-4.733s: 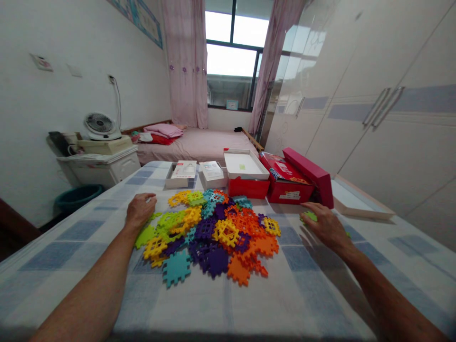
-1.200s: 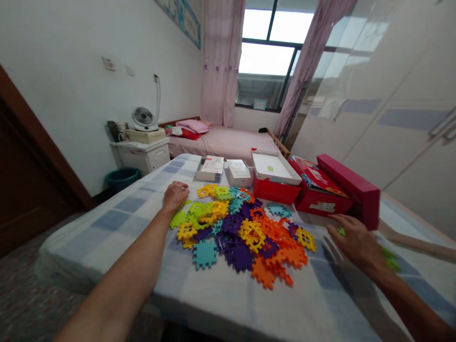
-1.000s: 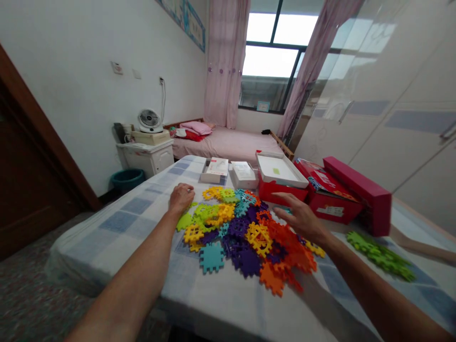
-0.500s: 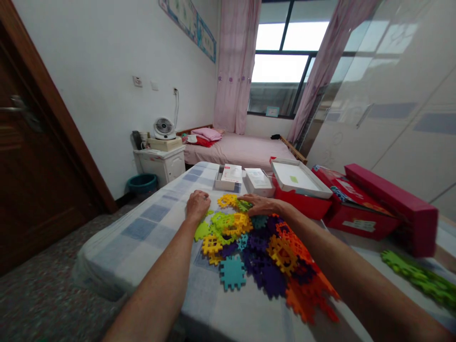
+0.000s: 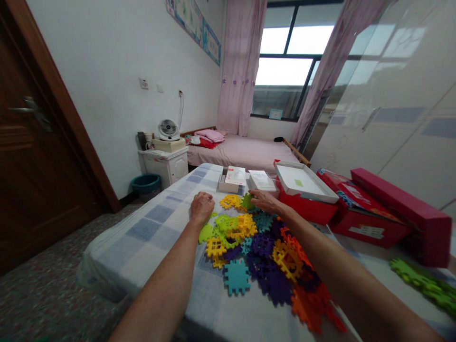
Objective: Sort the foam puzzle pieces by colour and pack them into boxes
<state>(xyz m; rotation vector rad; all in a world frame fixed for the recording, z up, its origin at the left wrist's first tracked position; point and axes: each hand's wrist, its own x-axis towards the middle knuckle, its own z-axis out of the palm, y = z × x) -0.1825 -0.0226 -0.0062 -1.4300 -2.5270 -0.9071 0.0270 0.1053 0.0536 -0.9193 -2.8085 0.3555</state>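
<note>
Read the pile of notched plastic pieces (image 5: 263, 246) as a clock face, twelve farthest from you. Your right hand (image 5: 265, 202) reaches across to twelve o'clock, thumb and fingers nearly together, seemingly pinching a green piece (image 5: 247, 201) just beside the yellow pieces (image 5: 231, 201) at eleven. Your left hand (image 5: 202, 207) is at ten, fingers loosely curled; you can't tell from here whether it holds anything. To do this cleanly, keep the pinch light and on the edge, and raise the piece straight up before any sideways pull, since those teeth could snag their neighbours. Keep your right forearm high over the orange pieces (image 5: 306, 308) at five.
</note>
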